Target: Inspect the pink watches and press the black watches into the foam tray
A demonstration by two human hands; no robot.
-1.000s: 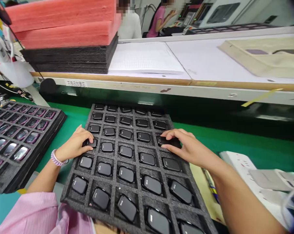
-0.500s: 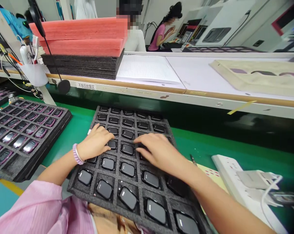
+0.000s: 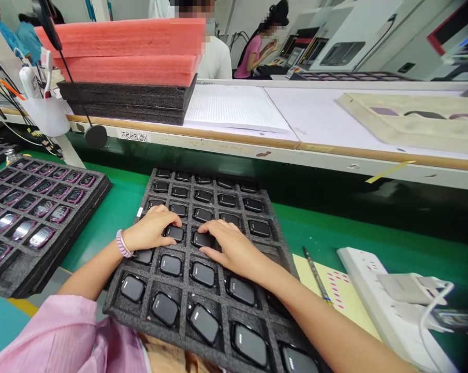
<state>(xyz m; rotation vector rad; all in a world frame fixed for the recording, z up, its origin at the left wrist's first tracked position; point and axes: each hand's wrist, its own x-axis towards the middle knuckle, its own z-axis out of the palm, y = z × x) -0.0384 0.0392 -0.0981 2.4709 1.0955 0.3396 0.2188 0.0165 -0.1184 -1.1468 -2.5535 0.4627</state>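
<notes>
A dark grey foam tray [image 3: 185, 290] tilts toward me, its compartments holding black watch-like devices. My left hand [image 3: 152, 228] is at the tray's left part, thumb and fingers around the edges of one device [image 3: 175, 233] that lies in its compartment. One column to the right, my right hand [image 3: 228, 243] has its thumb and fingers at another device [image 3: 203, 239], partly hidden under the fingers. Both devices rest in the tray. Nearer to me, more devices lie face up, such as one [image 3: 203, 273] just below my right hand.
Another foam tray [image 3: 78, 199] with purple-rimmed devices lies left. A white power strip [image 3: 368, 290], pen [image 3: 315, 272] and yellow sheet [image 3: 350, 295] are right. A shelf [image 3: 226, 147] behind bears red foam [image 3: 121, 46] and paper [image 3: 234, 109]. People sit beyond.
My right hand has moved left to the device in the second column. My left hand has shifted slightly and closed in around its device. The view has shifted a little.
</notes>
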